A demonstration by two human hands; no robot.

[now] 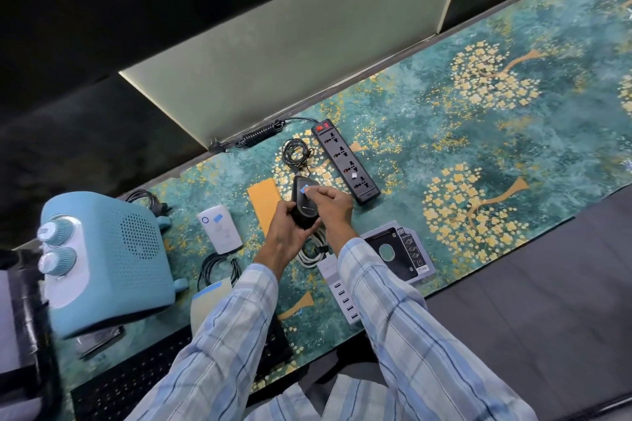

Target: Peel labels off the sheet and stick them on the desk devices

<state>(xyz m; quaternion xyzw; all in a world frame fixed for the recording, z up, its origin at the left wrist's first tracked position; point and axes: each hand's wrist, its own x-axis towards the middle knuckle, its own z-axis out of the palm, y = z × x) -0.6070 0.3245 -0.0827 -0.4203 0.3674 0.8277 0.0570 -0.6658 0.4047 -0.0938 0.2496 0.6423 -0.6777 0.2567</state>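
Glossy black plastic, rounded like a mouse, the device (302, 202) sits lifted above the teal floral mat (478, 154), gripped by the left hand (285, 232). The right hand (330, 207) pinches a small blue label (305, 189) against its smooth top, beside the orange sheet (265, 207).

No legible text anywhere.

Heater (113, 263): pale blue plastic, matt, perforated grille
Power strip (345, 161): black plastic, smooth
Desk cover (478, 154): printed cloth, matt
Sleeve (403, 328): checked woven cloth
Envelope (264, 205): yellow paper
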